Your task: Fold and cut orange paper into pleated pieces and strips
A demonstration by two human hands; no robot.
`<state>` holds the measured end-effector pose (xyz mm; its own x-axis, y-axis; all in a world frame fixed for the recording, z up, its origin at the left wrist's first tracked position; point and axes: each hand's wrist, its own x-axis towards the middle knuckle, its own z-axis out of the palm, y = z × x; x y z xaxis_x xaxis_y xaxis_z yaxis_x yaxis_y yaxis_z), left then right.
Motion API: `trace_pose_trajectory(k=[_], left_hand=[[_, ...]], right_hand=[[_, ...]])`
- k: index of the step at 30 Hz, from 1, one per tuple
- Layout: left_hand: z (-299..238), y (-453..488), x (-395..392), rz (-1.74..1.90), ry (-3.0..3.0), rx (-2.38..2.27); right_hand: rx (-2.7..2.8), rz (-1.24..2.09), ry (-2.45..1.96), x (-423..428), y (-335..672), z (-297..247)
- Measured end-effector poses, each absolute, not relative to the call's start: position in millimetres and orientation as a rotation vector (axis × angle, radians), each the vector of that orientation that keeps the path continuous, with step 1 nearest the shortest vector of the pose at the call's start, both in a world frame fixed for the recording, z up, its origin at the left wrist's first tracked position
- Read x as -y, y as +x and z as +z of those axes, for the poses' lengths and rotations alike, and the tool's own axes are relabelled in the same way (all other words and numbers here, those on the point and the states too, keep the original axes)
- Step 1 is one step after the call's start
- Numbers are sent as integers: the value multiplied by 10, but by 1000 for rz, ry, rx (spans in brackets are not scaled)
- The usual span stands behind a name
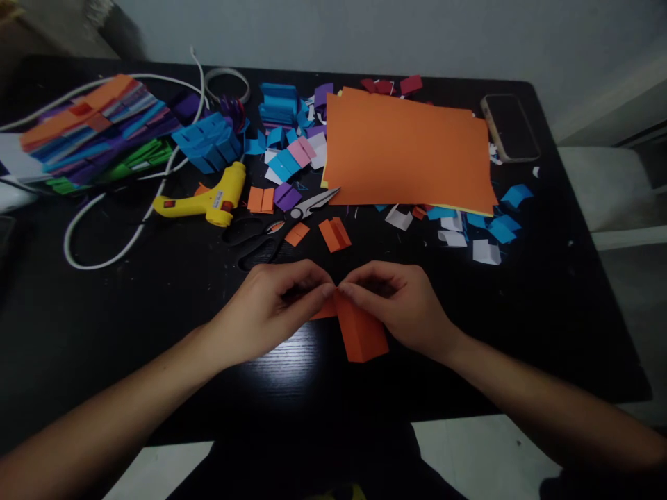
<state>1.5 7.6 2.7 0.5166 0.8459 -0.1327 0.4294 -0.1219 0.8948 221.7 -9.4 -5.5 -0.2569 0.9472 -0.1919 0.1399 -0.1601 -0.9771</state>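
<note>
Nearest to us, on the near side of the glossy black tabletop, a surface (182, 375) with a patch of reflected light, we see a creased orange paper strip (362, 330) hanging between our two hands. The fingers of our left hand (276, 305) and right hand (401, 305) pinch its far end, thumbs against forefingers, the tips almost meeting; a bit of orange also shows beneath our left fingertips, and we cannot tell whether it belongs to the same strip. Just beyond our hands lie a small folded orange paper piece (335, 235) and, left of it, open steel scissors with black handles (292, 221). Farther left we have a yellow plastic glue gun (203, 203) on its side, near a looped white cable (96, 268). Beyond, a stack of large orange paper sheets (406, 153) covers part of a scatter of small blue and white paper pieces (486, 251), with a dark-screened phone (511, 128) at its right. At far left rests a bundle of multicoloured folded paper strips (99, 128).
</note>
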Motion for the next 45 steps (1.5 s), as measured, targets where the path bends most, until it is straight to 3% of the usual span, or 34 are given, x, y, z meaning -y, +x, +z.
trace_pose_trajectory(k=[17, 45], left_hand=[[21, 40, -59, 560, 1683, -1112], [37, 48, -70, 538, 1636, -1098]], right_hand=[[1322, 1646, -1279, 87, 2213, -58], [1420, 1517, -1297, 85, 2212, -25]])
